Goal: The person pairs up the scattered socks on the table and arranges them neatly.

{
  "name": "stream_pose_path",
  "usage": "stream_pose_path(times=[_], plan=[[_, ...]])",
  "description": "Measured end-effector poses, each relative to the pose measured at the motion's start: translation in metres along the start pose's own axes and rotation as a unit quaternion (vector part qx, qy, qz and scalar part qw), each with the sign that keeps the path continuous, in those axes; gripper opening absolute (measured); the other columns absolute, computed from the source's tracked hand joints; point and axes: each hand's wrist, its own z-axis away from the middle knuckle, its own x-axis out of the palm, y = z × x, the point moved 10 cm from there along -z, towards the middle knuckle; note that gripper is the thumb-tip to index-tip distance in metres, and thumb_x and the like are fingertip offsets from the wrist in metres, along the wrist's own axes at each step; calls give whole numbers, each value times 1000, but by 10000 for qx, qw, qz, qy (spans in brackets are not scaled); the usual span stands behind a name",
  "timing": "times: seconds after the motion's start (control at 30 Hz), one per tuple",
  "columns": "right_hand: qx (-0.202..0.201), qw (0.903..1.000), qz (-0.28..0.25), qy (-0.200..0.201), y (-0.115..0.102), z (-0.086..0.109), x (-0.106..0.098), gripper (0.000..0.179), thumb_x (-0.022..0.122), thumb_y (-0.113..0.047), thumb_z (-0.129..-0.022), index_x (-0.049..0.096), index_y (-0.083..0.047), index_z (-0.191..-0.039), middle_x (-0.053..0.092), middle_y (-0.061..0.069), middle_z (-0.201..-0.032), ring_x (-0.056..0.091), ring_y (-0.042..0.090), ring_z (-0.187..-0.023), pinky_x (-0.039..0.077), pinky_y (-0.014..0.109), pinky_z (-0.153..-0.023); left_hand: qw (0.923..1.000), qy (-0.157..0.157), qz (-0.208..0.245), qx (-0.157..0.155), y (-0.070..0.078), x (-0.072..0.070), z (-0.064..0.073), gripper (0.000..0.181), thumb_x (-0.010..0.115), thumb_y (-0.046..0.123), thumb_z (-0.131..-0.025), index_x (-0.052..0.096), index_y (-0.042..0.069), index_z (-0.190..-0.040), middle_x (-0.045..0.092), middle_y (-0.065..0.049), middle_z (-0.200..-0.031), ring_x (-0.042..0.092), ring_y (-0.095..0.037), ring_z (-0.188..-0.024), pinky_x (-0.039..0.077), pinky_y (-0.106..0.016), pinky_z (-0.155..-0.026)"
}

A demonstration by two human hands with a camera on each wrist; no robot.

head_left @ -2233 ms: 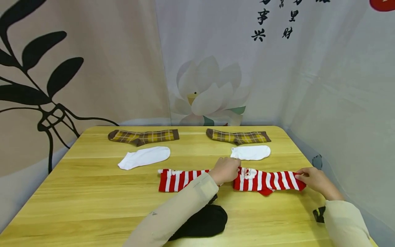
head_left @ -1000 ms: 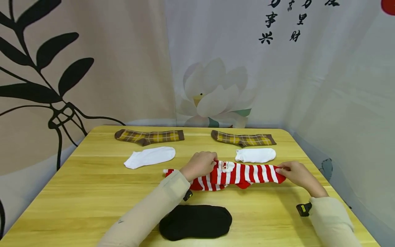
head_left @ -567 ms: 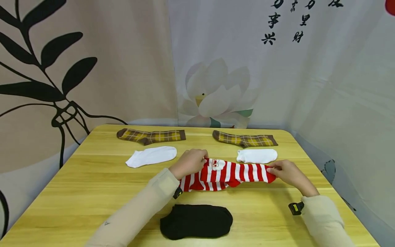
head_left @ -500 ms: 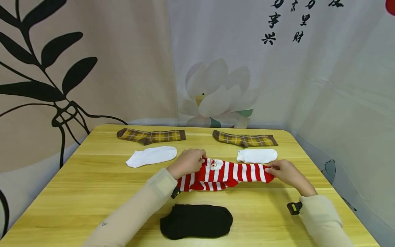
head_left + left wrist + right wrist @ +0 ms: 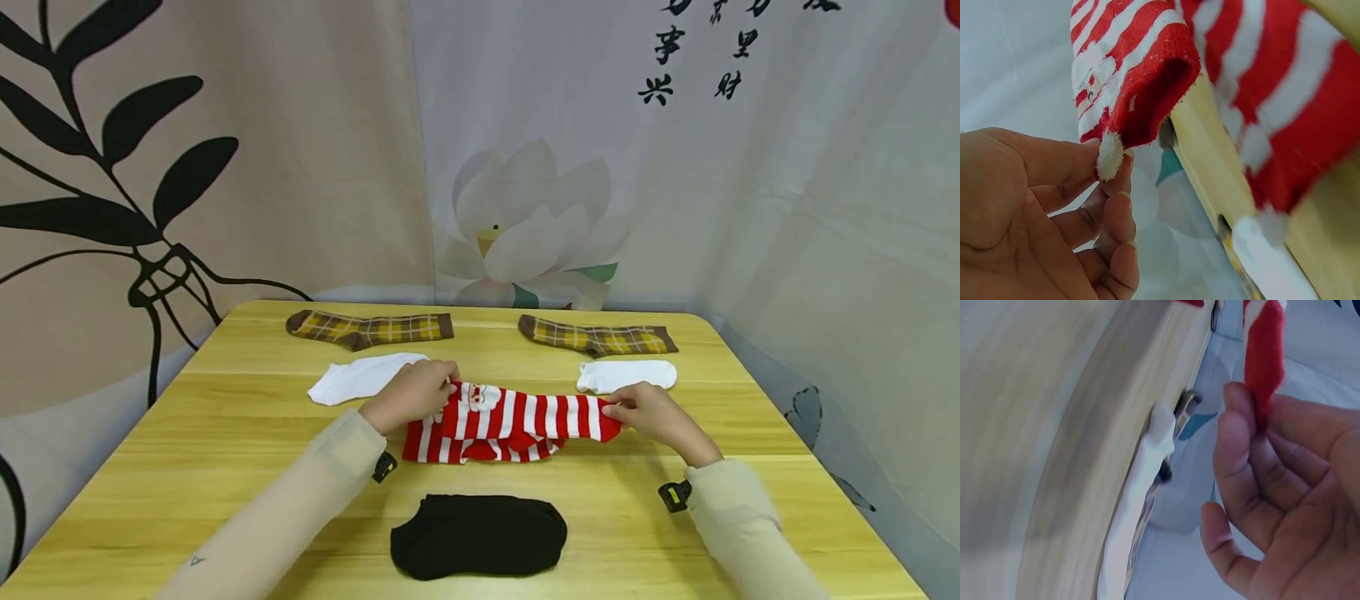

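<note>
A red-and-white striped sock with a Santa face (image 5: 528, 414) is stretched between my hands, raised above the table. My left hand (image 5: 412, 393) pinches its cuff; in the left wrist view the thumb and fingers grip the edge by a white fluffy tuft (image 5: 1110, 156), and the cuff opening shows. My right hand (image 5: 660, 417) pinches the red toe (image 5: 1264, 369). A second striped sock (image 5: 435, 446) lies on the table under and in front of the held one, partly covered by it.
Across the wooden table (image 5: 187, 467), a black sock (image 5: 478, 536) lies near the front. White socks lie at left (image 5: 352, 379) and right (image 5: 630, 375), the left one partly behind my hand. Plaid socks (image 5: 375, 328) lie along the back edge, before a hanging curtain.
Both hands have lifted the right-hand striped sock and carried it left, over the other striped sock. The black sock, covered by my left sleeve before, is now in full view.
</note>
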Motion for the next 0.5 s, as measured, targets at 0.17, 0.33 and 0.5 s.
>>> stream_pose_path(times=[0.17, 0.33, 0.5], plan=[[-56, 9999, -116, -115, -11, -10, 13, 25, 62, -15, -93, 69, 5, -106, 71, 7, -82, 59, 12, -67, 47, 27, -61, 9998, -41, -114, -173, -19, -2, 7, 13, 55, 16, -98, 65, 11, -105, 61, 1, -80, 52, -14, -68, 41, -32, -67], [-169, 9995, -188, -197, -20, -17, 23, 23, 63, -14, -93, 70, 3, -105, 71, 7, -82, 61, 14, -68, 48, 27, -62, 9994, -85, -231, -237, -32, -4, 14, 13, 56, 15, -97, 64, 9, -103, 62, 0, -82, 51, -14, -68, 40, -32, -67], [-257, 9994, -143, -206, -26, -21, 29, 22, 64, -14, -92, 71, 2, -104, 71, 7, -85, 60, 11, -70, 49, 27, -63, 9995, -130, -29, -272, -43, -3, 20, 11, 55, 13, -97, 64, 8, -100, 60, 1, -78, 48, -14, -64, 40, -29, -62]])
